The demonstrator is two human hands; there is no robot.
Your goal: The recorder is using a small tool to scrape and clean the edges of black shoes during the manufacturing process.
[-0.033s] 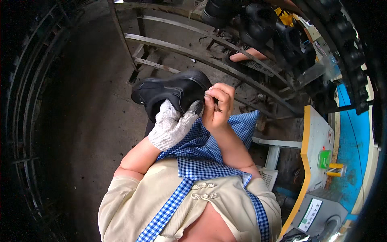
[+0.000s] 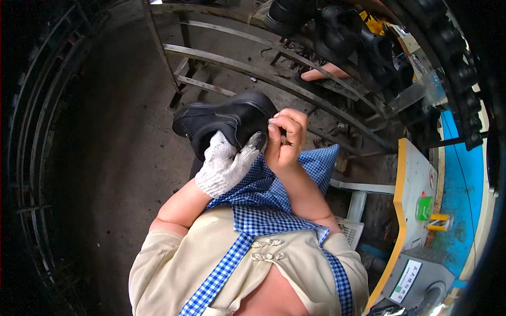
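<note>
A black shoe (image 2: 226, 117) is held up on its side in front of me, above the blue checked apron (image 2: 316, 164). My left hand (image 2: 224, 160), in a white knit glove with a dark thumb tip, is closed on it; some of its fingers are hidden inside the opening. Bare and curled, my right hand (image 2: 286, 138) pinches at the shoe's right end. Whatever lies between those fingertips is too small to make out.
Beyond the shoe stands a metal rack (image 2: 226, 57), with several black shoes (image 2: 337, 34) at upper right. A white table with a yellow edge (image 2: 403, 200) is on my right, bearing a green container (image 2: 424, 208) and a yellow spool (image 2: 440, 222). Another person's limb (image 2: 326, 71) shows behind the rack.
</note>
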